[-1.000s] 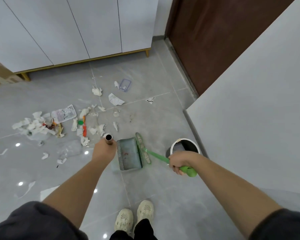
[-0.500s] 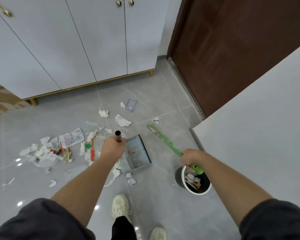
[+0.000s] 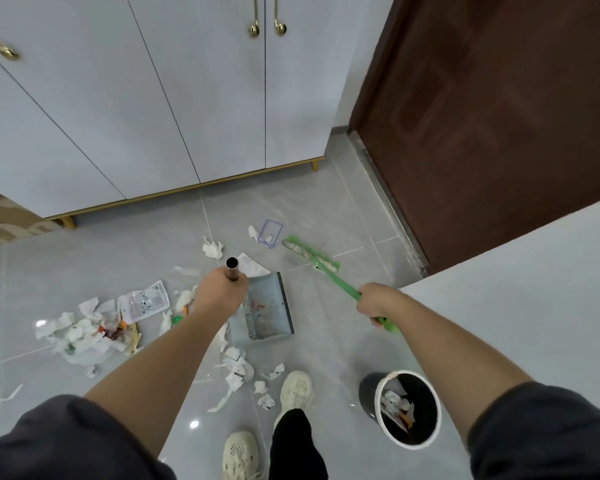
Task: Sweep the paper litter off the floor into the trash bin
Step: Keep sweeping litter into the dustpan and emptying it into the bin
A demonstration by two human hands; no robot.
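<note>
My left hand (image 3: 220, 293) grips the metal handle (image 3: 232, 269) of a grey dustpan (image 3: 266, 308) that rests on the tiled floor. My right hand (image 3: 376, 303) holds a green broom (image 3: 329, 270), whose head lies on the floor beyond the dustpan, near a clear plastic lid (image 3: 270, 231). Torn white paper litter (image 3: 84, 327) is piled at the left, with more scraps (image 3: 234, 367) by my feet and a crumpled piece (image 3: 212, 247) further off. The black trash bin (image 3: 407, 408) with a white rim stands at lower right with paper inside.
White cabinets on gold legs (image 3: 187, 116) close off the far side. A brown door (image 3: 482, 116) is at the right, and a white wall or counter (image 3: 516, 289) runs along the right. My shoes (image 3: 297, 388) stand among the scraps. A cardboard box (image 3: 4, 216) sits at far left.
I have stepped forward, so the bin now sits near my right foot. The broom swung from beside the dustpan out to the far floor. The dustpan moved forward with my left hand.
</note>
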